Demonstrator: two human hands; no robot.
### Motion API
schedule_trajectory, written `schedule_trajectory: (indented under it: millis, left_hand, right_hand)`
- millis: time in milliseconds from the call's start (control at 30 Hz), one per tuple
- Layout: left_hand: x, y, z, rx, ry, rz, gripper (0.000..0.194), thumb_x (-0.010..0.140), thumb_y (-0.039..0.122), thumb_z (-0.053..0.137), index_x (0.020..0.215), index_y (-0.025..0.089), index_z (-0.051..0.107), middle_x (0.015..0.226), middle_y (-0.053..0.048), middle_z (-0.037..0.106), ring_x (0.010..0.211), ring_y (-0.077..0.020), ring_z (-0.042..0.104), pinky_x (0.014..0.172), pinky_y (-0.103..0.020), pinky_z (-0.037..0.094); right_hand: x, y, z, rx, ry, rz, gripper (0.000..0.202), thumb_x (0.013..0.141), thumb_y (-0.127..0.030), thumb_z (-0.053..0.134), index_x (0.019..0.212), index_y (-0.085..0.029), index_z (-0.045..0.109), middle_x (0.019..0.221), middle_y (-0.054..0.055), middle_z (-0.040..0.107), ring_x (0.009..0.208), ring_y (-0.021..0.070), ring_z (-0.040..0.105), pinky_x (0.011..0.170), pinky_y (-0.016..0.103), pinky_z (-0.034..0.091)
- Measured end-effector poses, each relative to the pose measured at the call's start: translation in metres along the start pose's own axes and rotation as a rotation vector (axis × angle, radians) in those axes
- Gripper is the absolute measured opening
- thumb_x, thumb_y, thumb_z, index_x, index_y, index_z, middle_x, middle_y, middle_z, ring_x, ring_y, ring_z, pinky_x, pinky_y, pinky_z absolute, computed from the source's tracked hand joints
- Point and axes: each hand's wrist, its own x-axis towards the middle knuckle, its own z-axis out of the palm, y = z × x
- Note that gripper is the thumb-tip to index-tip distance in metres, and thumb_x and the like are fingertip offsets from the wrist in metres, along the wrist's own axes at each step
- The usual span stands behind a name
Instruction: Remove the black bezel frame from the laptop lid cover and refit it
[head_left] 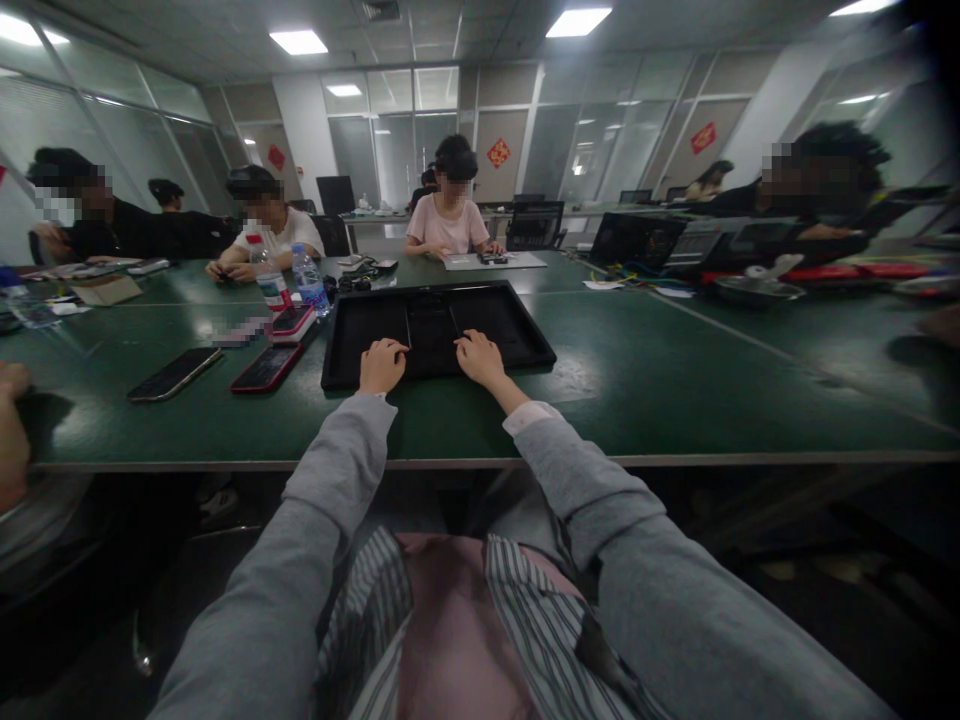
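A wide black shallow tray-like panel [517, 345] with a raised rim lies flat on the green table, right in front of me. My left hand [384, 366] rests over its near side, left of the middle, fingers curled and closed. Over the middle right part is my right hand [481, 357], also with fingers curled together. A thin pale line runs up the panel from the fingertips of each hand; whether these are strips being pinched or edges of the panel I cannot tell. At the far middle of the panel sits a dark rectangular part [428, 309].
Left of the panel lie a red-edged phone [266, 368], another phone [176, 374] and a red phone on a white box [292, 320]. Two plastic bottles [310, 280] stand behind them. Several people sit around the green table [660, 390]. Dark electronic equipment [637, 240] and wires are at the right.
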Motion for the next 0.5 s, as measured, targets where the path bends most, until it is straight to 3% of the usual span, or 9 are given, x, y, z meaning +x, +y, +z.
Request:
schedule_trajectory:
  millis: [500]
  left_hand:
    - [0.0003,-0.0017,0.0016,0.004,0.013,-0.014,0.031,0.098,0.023,0.049,0.114,0.028,0.075,0.128,-0.007,0.066,0.119,-0.0260,0.056,0.098,-0.043,0.048]
  right_hand:
    - [-0.0016,-0.0001,-0.0013,-0.001,0.011,-0.005,0.044,0.103,-0.025,0.034,0.129,-0.017,0.068,0.147,0.012,0.053,0.132,0.0264,0.049,0.107,0.044,0.043]
